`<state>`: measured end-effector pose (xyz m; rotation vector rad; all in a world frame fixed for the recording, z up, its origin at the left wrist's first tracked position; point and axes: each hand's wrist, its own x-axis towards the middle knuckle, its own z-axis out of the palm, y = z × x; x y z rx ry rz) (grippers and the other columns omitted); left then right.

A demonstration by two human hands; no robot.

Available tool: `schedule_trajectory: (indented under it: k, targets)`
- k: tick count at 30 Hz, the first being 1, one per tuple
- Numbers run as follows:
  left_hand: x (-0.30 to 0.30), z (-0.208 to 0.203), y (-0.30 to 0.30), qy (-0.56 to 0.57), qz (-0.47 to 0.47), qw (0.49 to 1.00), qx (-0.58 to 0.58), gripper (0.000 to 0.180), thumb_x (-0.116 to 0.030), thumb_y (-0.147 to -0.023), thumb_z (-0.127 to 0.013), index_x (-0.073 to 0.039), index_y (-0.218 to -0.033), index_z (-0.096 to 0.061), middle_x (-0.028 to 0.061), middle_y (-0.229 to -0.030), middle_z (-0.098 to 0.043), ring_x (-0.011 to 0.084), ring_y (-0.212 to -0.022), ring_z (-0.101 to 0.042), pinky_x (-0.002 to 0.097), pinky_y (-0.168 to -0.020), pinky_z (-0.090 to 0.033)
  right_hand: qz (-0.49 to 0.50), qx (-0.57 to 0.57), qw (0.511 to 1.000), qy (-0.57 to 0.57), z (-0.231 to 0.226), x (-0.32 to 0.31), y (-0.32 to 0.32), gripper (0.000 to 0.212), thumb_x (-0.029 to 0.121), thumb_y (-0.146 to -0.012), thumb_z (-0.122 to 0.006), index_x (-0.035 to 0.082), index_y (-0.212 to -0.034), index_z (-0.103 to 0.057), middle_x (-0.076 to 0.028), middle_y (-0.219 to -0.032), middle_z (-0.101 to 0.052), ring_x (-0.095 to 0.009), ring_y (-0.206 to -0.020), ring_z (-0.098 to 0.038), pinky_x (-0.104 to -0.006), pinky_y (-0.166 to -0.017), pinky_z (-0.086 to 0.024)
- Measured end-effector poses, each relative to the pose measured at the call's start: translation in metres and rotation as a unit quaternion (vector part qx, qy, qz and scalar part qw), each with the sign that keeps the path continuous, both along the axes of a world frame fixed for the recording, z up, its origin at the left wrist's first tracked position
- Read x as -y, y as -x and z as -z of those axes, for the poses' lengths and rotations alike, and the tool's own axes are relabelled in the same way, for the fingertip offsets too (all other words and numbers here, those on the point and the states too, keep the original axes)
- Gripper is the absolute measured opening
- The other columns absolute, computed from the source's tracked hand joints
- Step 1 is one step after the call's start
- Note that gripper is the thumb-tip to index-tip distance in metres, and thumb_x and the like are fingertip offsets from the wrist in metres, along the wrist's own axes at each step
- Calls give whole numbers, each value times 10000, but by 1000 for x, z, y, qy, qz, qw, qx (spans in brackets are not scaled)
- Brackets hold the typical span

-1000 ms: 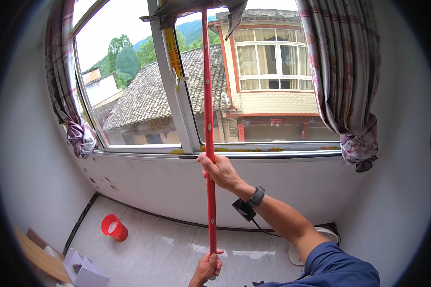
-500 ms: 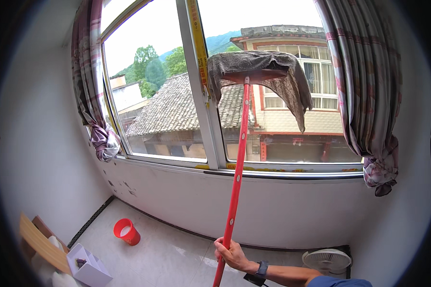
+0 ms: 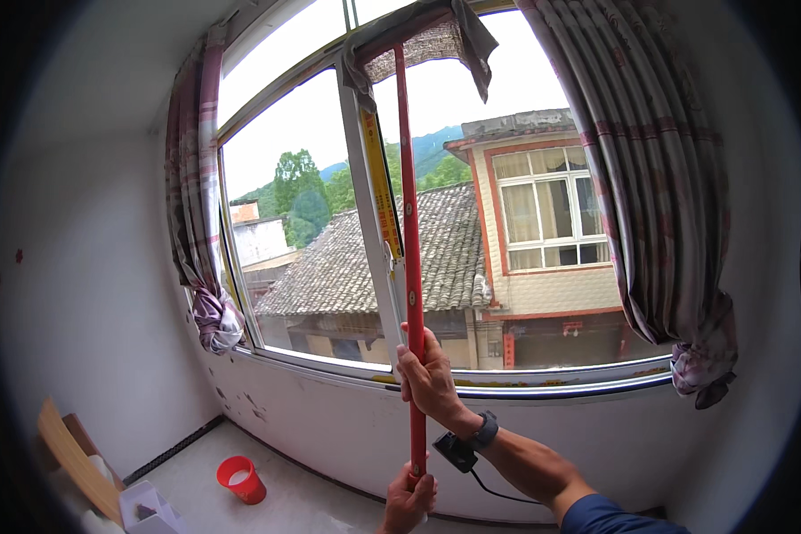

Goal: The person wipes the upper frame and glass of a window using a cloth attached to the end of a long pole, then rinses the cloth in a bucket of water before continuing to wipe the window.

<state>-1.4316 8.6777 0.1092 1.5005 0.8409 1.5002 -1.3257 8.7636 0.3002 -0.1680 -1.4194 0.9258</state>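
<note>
Both my hands are wrapped around the red pole (image 3: 408, 200) of a long mop. My left hand (image 3: 408, 500) grips its lower end at the bottom of the view. Higher up, level with the window sill, my right hand (image 3: 430, 381) is closed round the pole. A wet-looking grey-brown cloth (image 3: 476, 49) drapes over the mop's flat head, its corners hanging down. The head is up at the window's top rail, over the upper part of the right pane (image 3: 436, 93); whether it presses on the glass I cannot tell.
Tied curtains hang at the left (image 3: 196, 178) and right (image 3: 654, 169) of the window. On the floor at the lower left stand a red bucket (image 3: 251, 488) with pale liquid, a white box (image 3: 156, 512) and a wooden board (image 3: 76, 454). A black device (image 3: 454, 452) with a cable hangs by my right wrist.
The mop head with its cloth has risen from mid-pane to the window's top. My right hand has come up with the pole, and my left hand now shows on its lower end.
</note>
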Motion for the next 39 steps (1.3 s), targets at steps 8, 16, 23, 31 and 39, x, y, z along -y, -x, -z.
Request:
schedule_trajectory:
  k: [8, 16, 23, 31, 39]
  targets:
    - [17, -3, 54, -311, -324, 881, -146, 555, -163, -938, -519, -7, -1423, -299, 79, -881, -600, 149, -671, -546, 280, -594, -471, 21, -4, 997, -75, -102, 13, 48, 429, 170, -912, -463, 2, -1281, -322, -5, -654, -468, -93, -402, -490, -240, -353, -435]
    - [85, -144, 147, -390, -546, 699, -248, 329, -166, -922, -572, 56, -1164, -585, 222, -1045, -652, 365, -843, -636, 413, -711, -514, 26, -2, 978, -205, -174, 16, 135, 328, 290, -960, -460, 15, -1069, -319, -80, -720, -534, -145, -476, -554, -270, -406, -495]
    - [143, -192, 214, -407, -576, 625, -335, 421, -260, -938, -535, -20, -1282, -506, 106, -914, -640, 126, -570, -522, 262, -513, -452, -171, 118, 938, -276, -200, 22, 119, 574, 489, -968, -381, -26, -1216, -323, -182, -825, -655, -229, -616, -676, -305, -502, -558]
    - [202, -292, 132, -323, -609, 677, -258, 407, -381, -924, -509, -141, -1244, -585, 64, -890, -665, 30, -430, -363, 148, -446, -385, 12, 470, 788, -397, -33, -31, -15, 352, 430, -933, -532, 130, -1037, -683, -66, -671, -660, -193, -596, -645, -327, -567, -493]
    - [110, -437, 10, -394, -521, 704, -277, 454, -350, -924, -565, -79, -1288, -543, -43, -594, -423, -5, -419, -322, 162, -352, -311, -121, 500, 847, -132, 94, -88, -144, 485, 463, -941, -499, 23, -1069, -657, -92, -812, -675, -179, -794, -661, -297, -723, -514]
